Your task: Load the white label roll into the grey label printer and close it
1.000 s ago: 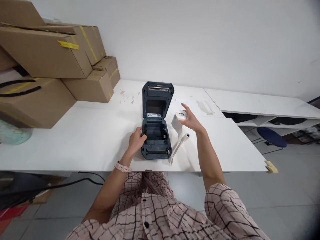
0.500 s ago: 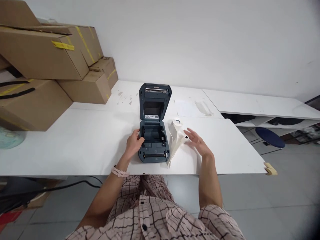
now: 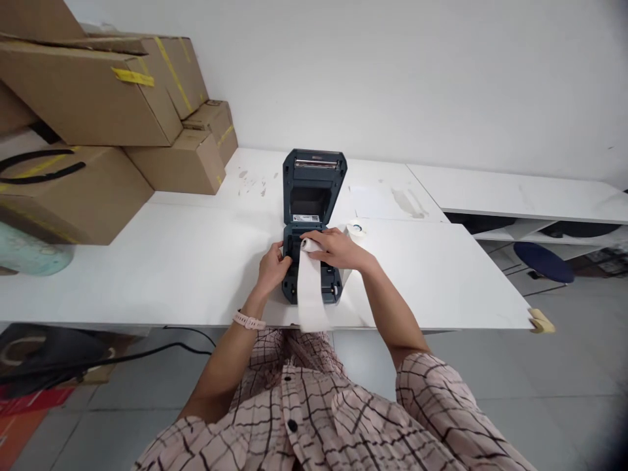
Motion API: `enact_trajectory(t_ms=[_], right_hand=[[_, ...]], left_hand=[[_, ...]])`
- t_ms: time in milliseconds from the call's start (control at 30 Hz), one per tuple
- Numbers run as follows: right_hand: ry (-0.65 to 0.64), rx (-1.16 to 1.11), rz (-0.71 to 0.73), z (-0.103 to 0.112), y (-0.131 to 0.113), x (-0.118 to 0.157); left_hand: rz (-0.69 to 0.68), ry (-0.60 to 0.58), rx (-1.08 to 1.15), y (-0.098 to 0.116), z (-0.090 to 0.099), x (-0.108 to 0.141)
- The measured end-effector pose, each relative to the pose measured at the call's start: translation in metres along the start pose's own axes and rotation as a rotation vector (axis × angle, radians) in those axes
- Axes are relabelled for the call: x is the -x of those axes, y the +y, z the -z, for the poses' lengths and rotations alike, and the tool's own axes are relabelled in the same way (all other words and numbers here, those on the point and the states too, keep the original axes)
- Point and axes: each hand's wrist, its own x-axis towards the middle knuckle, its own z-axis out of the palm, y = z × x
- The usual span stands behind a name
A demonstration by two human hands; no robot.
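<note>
Right hand (image 3: 336, 252) has come across from the table's right side and now grips a small paper roll (image 3: 309, 245) over the open printer (image 3: 311, 261) at the near edge; its strip hangs off the front. Left hand (image 3: 275, 267) rests on the printer's left wall, seemingly closed on it. Second roll (image 3: 356, 229) lies just right, released.

Printer (image 3: 313, 216) on table (image 3: 147, 275); boxes (image 3: 98, 131) at ten o'clock, roll (image 3: 356, 229) at three, stool (image 3: 543, 262) beyond.
</note>
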Motion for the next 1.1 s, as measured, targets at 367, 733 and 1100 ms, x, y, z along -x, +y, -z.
enact_trajectory(t_ms=[367,733,1100], right_hand=[[0.080,0.142,0.090,-0.056,-0.025,0.032],[0.036,0.043,0.059,-0.069,-0.038,0.089],[0.255,-0.125,0.078,-0.083,-0.029,0.090]], left_hand=[[0.029,0.024,0.351,-0.017,-0.015,-0.001],[0.040,-0.124,0.646,-0.013,-0.014,0.003],[0.010,-0.159,0.627,-0.003,-0.010,0.003]])
